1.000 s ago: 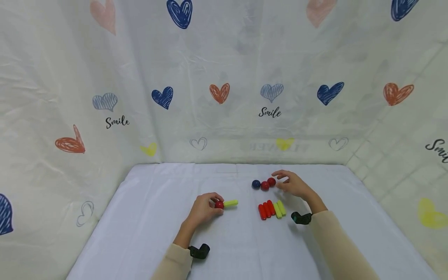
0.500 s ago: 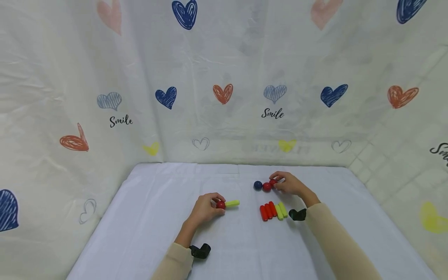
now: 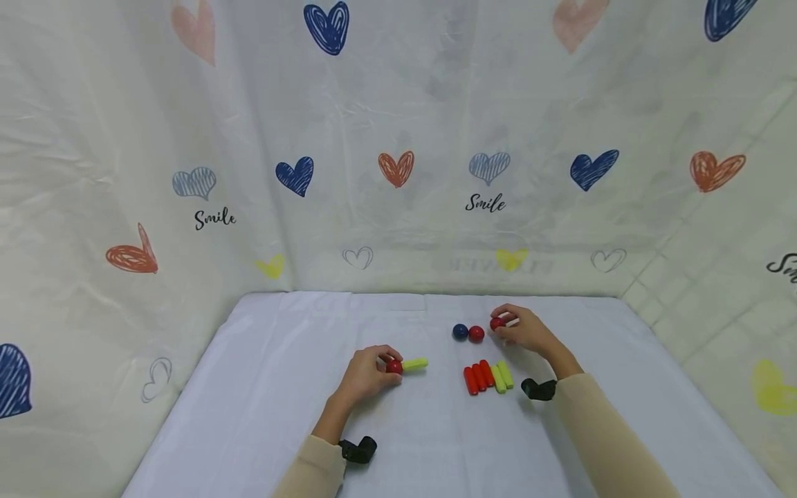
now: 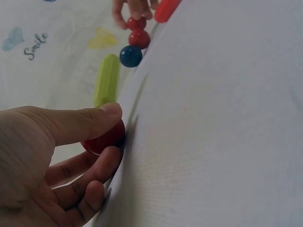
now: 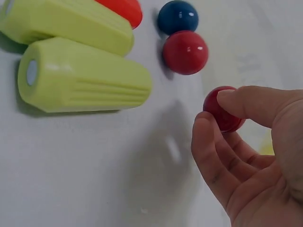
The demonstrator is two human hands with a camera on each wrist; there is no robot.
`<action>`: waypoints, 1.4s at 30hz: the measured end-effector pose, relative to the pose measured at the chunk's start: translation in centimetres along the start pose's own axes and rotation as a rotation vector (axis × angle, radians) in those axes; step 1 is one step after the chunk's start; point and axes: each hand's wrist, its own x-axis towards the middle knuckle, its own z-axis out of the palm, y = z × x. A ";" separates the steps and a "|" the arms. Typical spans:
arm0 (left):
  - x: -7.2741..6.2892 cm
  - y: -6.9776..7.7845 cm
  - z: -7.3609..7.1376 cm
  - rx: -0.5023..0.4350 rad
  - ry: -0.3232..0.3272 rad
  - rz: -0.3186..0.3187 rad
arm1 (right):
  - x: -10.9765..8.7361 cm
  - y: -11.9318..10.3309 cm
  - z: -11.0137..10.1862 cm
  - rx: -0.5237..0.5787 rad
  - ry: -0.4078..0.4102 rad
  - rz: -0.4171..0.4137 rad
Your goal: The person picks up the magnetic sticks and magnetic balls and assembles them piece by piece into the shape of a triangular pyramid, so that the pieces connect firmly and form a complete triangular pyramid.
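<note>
My left hand (image 3: 367,373) pinches a red ball (image 4: 105,138) between thumb and fingers. From that ball a yellow-green rod (image 3: 415,364) sticks out to the right, its end against the ball. Farther back on the right, my right hand (image 3: 526,328) pinches another red ball (image 5: 223,109), apart from the others; a shadow falls on the cloth below it. Beside it, a blue ball (image 3: 460,332) and a red ball (image 3: 476,335) lie touching on the table.
Nearer than the balls, several red rods (image 3: 478,377) lie side by side with two yellow-green rods (image 5: 85,78). A white cloth covers the table (image 3: 280,415). Behind it hangs a pale curtain (image 3: 398,228) printed with hearts. Each wrist wears a dark camera (image 3: 358,450).
My right hand has closed its fingers on the rightmost red ball and drawn it to the right, off the red ball beside it. The left hand holds its place.
</note>
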 end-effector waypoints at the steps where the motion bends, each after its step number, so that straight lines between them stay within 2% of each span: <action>1: 0.0 0.0 0.0 0.002 0.001 0.000 | -0.3 -0.1 -0.1 0.015 0.002 -0.007; 9: 0.0 -0.3 0.2 0.003 0.007 -0.005 | -2.3 -1.6 -0.1 0.113 -0.027 -0.090; 18: 0.1 -0.5 0.3 0.004 0.003 -0.005 | -4.0 -3.5 2.0 0.169 -0.080 -0.164; 31: 0.1 -0.4 0.3 -0.002 0.009 -0.002 | -3.9 -5.7 6.7 0.138 -0.150 -0.204; 42: 0.1 -0.3 0.2 0.004 0.016 0.001 | -3.8 -6.9 9.1 0.101 -0.158 -0.222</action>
